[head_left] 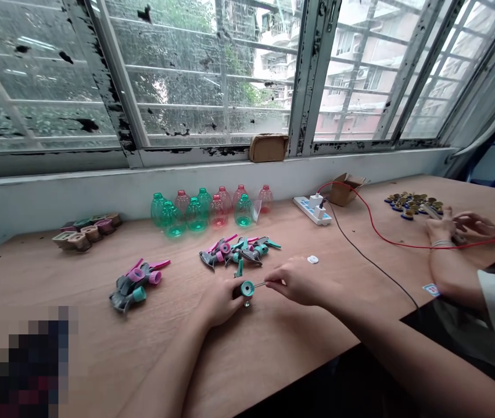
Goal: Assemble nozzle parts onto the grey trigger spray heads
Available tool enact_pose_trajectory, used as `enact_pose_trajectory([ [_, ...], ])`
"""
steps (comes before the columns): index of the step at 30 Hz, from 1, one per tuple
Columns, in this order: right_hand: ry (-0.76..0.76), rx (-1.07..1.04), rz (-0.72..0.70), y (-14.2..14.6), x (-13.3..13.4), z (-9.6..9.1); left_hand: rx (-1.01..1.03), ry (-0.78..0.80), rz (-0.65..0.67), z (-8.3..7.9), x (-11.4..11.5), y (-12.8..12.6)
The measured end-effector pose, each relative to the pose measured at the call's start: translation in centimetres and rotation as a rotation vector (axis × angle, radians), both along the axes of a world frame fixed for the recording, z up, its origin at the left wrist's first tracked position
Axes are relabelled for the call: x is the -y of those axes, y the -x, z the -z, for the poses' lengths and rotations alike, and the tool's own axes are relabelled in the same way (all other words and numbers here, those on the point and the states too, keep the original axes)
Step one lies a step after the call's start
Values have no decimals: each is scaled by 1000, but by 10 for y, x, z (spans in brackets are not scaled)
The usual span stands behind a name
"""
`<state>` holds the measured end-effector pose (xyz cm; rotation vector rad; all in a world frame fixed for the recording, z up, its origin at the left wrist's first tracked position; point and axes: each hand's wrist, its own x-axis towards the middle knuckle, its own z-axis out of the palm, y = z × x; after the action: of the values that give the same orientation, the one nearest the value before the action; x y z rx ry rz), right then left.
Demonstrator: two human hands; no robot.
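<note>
My left hand (221, 299) is closed around a spray nozzle head (247, 288) with a teal collar, its round opening turned toward me. My right hand (293, 281) pinches a thin rod (259, 284), whose far end reaches the side of the collar; what kind of rod it is I cannot make out. Just beyond my hands lies a pile of grey, teal and pink spray nozzle heads (241, 251). A smaller pile of spray nozzle heads (136, 284) rests to the left.
Green and red clear bottles (197, 215) stand along the wall. A power strip (312, 210), red cable (378, 229), black cable (365, 255) and cardboard box (345, 191) are to the right. A co-worker's hands (456, 225) are beside small round parts (411, 203). A white disc (312, 259) lies near my right hand.
</note>
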<state>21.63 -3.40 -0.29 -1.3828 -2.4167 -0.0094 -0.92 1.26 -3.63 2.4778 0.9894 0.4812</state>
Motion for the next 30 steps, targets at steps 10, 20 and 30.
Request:
enact_pose_trajectory([
  [10, 67, 372, 107, 34, 24, -34, -8, 60, 18, -4, 2, 0],
  [20, 125, 367, 190, 28, 21, -28, 14, 70, 33, -3, 1, 1],
  [30, 55, 221, 96, 10, 19, -6, 25, 84, 33, 0, 0, 2],
])
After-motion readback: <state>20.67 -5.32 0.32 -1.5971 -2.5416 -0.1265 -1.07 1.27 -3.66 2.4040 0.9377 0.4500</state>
